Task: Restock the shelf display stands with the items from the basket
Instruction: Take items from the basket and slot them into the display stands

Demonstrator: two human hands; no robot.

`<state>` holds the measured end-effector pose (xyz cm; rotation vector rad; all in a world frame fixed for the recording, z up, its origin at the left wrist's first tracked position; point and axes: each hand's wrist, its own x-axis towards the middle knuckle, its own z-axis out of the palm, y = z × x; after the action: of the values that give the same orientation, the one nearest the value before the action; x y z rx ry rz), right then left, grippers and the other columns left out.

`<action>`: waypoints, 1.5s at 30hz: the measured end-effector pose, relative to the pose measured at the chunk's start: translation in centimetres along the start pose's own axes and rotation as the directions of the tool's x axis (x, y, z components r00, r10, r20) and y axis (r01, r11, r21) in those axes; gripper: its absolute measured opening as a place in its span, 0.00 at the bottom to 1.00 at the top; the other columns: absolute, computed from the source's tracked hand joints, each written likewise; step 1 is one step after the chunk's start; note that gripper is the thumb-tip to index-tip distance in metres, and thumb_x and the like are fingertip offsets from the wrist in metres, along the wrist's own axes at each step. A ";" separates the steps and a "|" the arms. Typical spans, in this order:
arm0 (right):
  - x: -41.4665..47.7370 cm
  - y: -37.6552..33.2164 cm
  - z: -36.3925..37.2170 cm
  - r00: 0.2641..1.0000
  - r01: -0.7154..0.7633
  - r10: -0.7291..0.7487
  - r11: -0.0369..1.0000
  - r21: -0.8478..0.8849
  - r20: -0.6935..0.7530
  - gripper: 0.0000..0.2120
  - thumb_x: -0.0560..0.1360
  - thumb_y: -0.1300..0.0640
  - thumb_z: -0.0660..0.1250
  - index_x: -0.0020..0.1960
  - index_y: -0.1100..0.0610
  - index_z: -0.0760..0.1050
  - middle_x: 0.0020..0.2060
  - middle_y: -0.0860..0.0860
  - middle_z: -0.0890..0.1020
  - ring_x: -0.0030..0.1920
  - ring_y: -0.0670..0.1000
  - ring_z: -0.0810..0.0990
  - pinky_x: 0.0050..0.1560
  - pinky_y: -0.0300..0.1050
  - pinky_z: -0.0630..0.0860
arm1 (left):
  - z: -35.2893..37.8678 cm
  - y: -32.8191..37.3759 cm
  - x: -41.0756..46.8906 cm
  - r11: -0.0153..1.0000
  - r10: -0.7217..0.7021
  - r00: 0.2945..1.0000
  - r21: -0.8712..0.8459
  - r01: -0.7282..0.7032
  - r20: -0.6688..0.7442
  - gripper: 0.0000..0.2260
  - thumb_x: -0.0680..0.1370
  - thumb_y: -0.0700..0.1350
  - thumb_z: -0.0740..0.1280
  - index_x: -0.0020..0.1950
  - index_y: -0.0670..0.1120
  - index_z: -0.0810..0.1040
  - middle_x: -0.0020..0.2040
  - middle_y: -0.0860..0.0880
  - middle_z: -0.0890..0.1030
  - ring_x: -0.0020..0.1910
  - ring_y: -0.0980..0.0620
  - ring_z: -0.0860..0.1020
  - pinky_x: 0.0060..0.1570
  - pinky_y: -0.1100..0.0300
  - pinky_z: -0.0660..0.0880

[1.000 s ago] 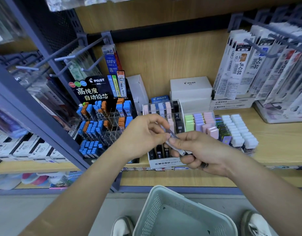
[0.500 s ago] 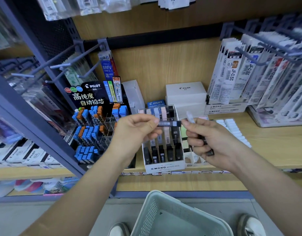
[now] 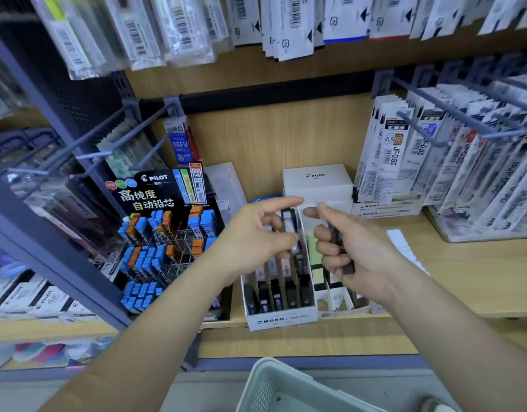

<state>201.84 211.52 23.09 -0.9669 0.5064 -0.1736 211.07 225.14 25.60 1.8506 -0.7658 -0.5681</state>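
Head view, the only one. Centre of frame: left hand (image 3: 253, 239) pinches a slim case (image 3: 289, 226) between thumb and curled fingers, forefinger stretched out above it. The case stands roughly upright over the back rows of the white display box (image 3: 281, 319), which sits at the front edge of the wooden shelf (image 3: 464, 278). Motion blur; cannot tell whether its lower end is in a slot yet. Just right of centre: right hand (image 3: 363, 251) is clenched round a bundle of spare cases (image 3: 338, 243), dark, held near the box's right wall. Bottom centre: the basket (image 3: 274, 388), only its rim and mesh wall visible, contents hidden. Left of centre: a black stand (image 3: 167, 239) with blue and orange packs, untouched. Judgement: step in hand is slotting one case into the box. Next move calls for lining it up with a free row, sliding it down, letting go, then taking another from the right hand's bundle.
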 end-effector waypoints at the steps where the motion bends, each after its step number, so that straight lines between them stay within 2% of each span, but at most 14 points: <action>1: 0.4 -0.6 -0.3 1.000 0.001 0.000 1.000 0.014 -0.025 0.09 0.80 0.52 0.63 0.52 0.57 0.77 0.25 0.47 0.67 0.22 0.43 0.61 0.17 0.32 0.55 | -0.2 0.1 0.8 1.000 0.014 0.998 0.021 -0.013 -0.059 0.21 0.74 0.36 0.71 0.63 0.54 0.76 0.33 0.50 0.75 0.33 0.50 0.82 0.55 0.45 0.78; 3: 1.1 -1.7 -1.4 0.998 0.013 -0.010 0.999 0.042 -0.066 0.08 0.81 0.53 0.62 0.51 0.56 0.76 0.25 0.47 0.67 0.21 0.43 0.60 0.16 0.32 0.55 | -0.7 0.1 2.1 0.999 0.033 0.987 0.022 -0.030 -0.158 0.17 0.73 0.38 0.73 0.59 0.52 0.77 0.33 0.46 0.78 0.35 0.50 0.83 0.52 0.45 0.78; 6: 1.4 -2.2 -3.1 0.995 0.018 -0.009 0.996 0.086 -0.098 0.08 0.81 0.53 0.61 0.48 0.56 0.75 0.25 0.47 0.66 0.21 0.43 0.61 0.16 0.32 0.55 | -1.0 -0.5 3.6 0.996 0.073 0.968 0.067 -0.059 -0.242 0.13 0.72 0.40 0.74 0.50 0.52 0.75 0.38 0.38 0.80 0.34 0.51 0.80 0.40 0.56 0.78; 11: 1.5 -1.8 -4.6 0.994 -0.014 0.012 1.000 -0.017 -0.106 0.07 0.80 0.54 0.62 0.48 0.56 0.74 0.25 0.47 0.66 0.22 0.43 0.60 0.17 0.32 0.54 | -0.1 -2.0 4.9 0.935 0.174 0.963 0.341 -0.096 -0.208 0.11 0.75 0.41 0.71 0.43 0.57 0.75 0.35 0.48 0.76 0.28 0.62 0.72 0.28 0.68 0.70; 15: 1.5 -2.1 -5.3 0.993 -0.023 0.019 0.999 -0.034 -0.114 0.07 0.80 0.53 0.62 0.47 0.56 0.74 0.26 0.47 0.65 0.23 0.43 0.60 0.17 0.32 0.53 | 0.3 -2.5 5.3 0.842 0.233 0.960 0.526 -0.119 -0.156 0.09 0.77 0.43 0.68 0.54 0.55 0.79 0.38 0.51 0.78 0.36 0.53 0.78 0.34 0.68 0.73; 20: 1.5 -2.0 -5.4 0.995 -0.024 0.019 0.999 -0.049 -0.097 0.08 0.80 0.53 0.62 0.46 0.56 0.74 0.26 0.47 0.65 0.23 0.43 0.60 0.18 0.33 0.53 | 0.5 -2.3 5.2 0.765 0.296 0.954 0.610 -0.208 -0.046 0.15 0.79 0.40 0.64 0.65 0.51 0.76 0.39 0.54 0.73 0.27 0.68 0.71 0.31 0.77 0.66; 23: 1.3 -1.9 -5.3 0.996 -0.020 0.015 0.998 -0.058 -0.088 0.07 0.80 0.53 0.62 0.46 0.56 0.74 0.26 0.47 0.65 0.23 0.43 0.60 0.18 0.33 0.53 | 0.4 -2.0 5.2 0.775 0.292 0.954 0.602 -0.192 -0.071 0.13 0.78 0.41 0.66 0.61 0.53 0.78 0.41 0.50 0.79 0.32 0.61 0.75 0.39 0.67 0.75; 25: 1.3 -1.8 -5.2 0.996 -0.023 0.017 0.997 -0.069 -0.084 0.07 0.79 0.54 0.63 0.46 0.56 0.75 0.26 0.47 0.65 0.23 0.44 0.60 0.18 0.33 0.54 | 0.3 -2.1 5.1 0.799 0.270 0.958 0.578 -0.168 -0.094 0.11 0.77 0.41 0.68 0.57 0.54 0.79 0.41 0.53 0.78 0.39 0.55 0.79 0.43 0.61 0.78; 28: 1.2 -1.6 -5.1 0.997 -0.029 0.022 0.995 -0.096 -0.075 0.07 0.79 0.54 0.64 0.46 0.57 0.76 0.26 0.48 0.67 0.24 0.44 0.62 0.18 0.33 0.55 | 0.0 -1.8 4.8 0.811 0.244 0.962 0.569 -0.136 -0.119 0.10 0.74 0.43 0.72 0.55 0.52 0.81 0.39 0.61 0.75 0.39 0.60 0.78 0.42 0.71 0.75; 31: 1.2 -1.5 -4.8 0.997 -0.031 0.022 0.992 -0.124 -0.069 0.07 0.79 0.56 0.64 0.47 0.59 0.77 0.28 0.49 0.71 0.25 0.44 0.65 0.18 0.33 0.56 | -0.8 -1.0 4.4 0.783 0.250 0.961 0.608 -0.131 -0.115 0.11 0.70 0.50 0.75 0.50 0.49 0.83 0.35 0.54 0.79 0.35 0.56 0.77 0.42 0.66 0.76; 33: 1.2 -1.4 -4.7 0.998 -0.029 0.020 0.989 -0.146 -0.061 0.08 0.79 0.57 0.65 0.48 0.61 0.78 0.30 0.50 0.72 0.26 0.45 0.66 0.18 0.33 0.57 | -1.3 -0.5 3.9 0.749 0.246 0.968 0.643 -0.157 -0.050 0.12 0.68 0.55 0.74 0.43 0.47 0.84 0.32 0.46 0.80 0.32 0.50 0.77 0.38 0.59 0.76; 35: 1.2 -1.2 -4.6 0.998 -0.029 0.020 0.983 -0.180 -0.054 0.08 0.79 0.57 0.65 0.48 0.62 0.79 0.30 0.51 0.73 0.26 0.45 0.66 0.19 0.33 0.57 | -1.5 -0.3 3.2 0.726 0.157 0.986 0.671 -0.149 0.049 0.12 0.68 0.56 0.73 0.40 0.48 0.84 0.30 0.48 0.80 0.29 0.52 0.75 0.35 0.58 0.75; 40: 1.3 -0.3 -4.3 0.998 -0.054 0.049 0.961 -0.272 -0.025 0.08 0.79 0.58 0.65 0.48 0.62 0.79 0.30 0.51 0.72 0.26 0.45 0.66 0.19 0.33 0.56 | -0.4 -2.1 1.5 0.684 0.021 0.972 0.706 -0.185 0.235 0.08 0.77 0.46 0.68 0.42 0.44 0.83 0.32 0.52 0.81 0.32 0.58 0.78 0.41 0.57 0.76; 45: 1.2 0.3 -4.3 0.999 -0.043 0.042 0.944 -0.326 -0.012 0.07 0.79 0.59 0.65 0.48 0.62 0.78 0.29 0.52 0.73 0.25 0.46 0.66 0.19 0.34 0.55 | 1.4 -3.3 0.8 0.656 0.002 0.958 0.722 -0.219 0.288 0.09 0.77 0.49 0.67 0.46 0.45 0.84 0.35 0.51 0.82 0.31 0.61 0.75 0.43 0.61 0.75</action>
<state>200.81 208.06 20.49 -1.2788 0.5713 -0.0528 211.51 224.62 22.04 2.4860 -1.4553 -0.4457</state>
